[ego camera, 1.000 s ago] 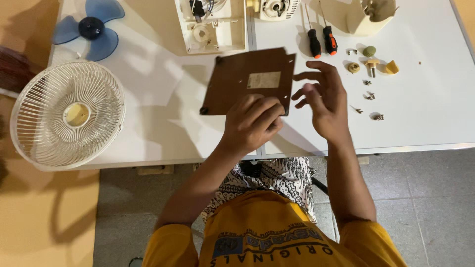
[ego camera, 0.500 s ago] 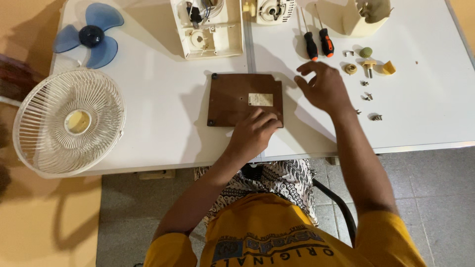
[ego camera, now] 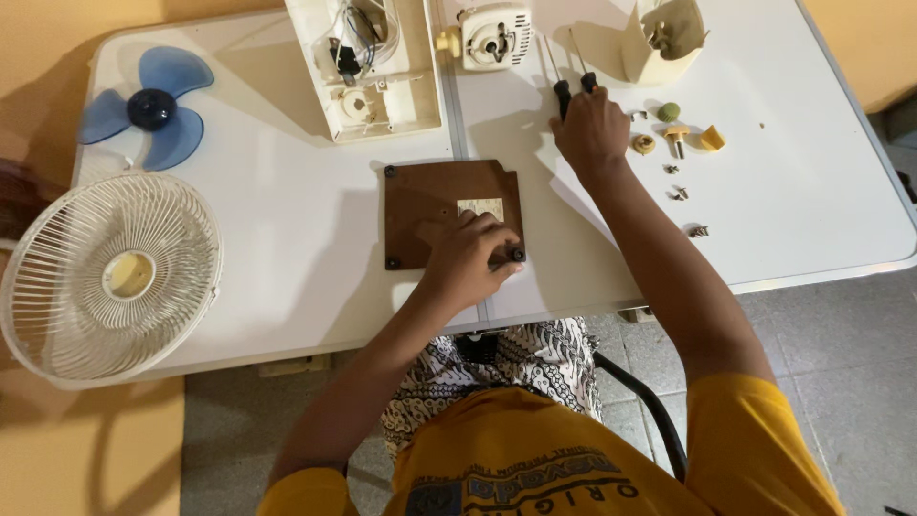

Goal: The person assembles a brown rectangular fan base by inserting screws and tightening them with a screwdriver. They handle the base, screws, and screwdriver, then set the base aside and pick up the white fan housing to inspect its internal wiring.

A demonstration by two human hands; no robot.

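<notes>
A brown square base plate with small black feet lies flat on the white table. My left hand rests on its near right part, fingers pressing it down. My right hand reaches to the far side and covers the handles of two screwdrivers, whose shafts stick out beyond my fingers. Whether the fingers have closed around a handle is hidden.
A cream fan base housing, a motor and a cream cover lie at the back. Small screws and knobs are scattered to the right. A blue fan blade and white grille sit at the left.
The brown plate went from being held tilted above the table to lying flat. My left hand stayed on it. My right hand moved away to the screwdrivers.
</notes>
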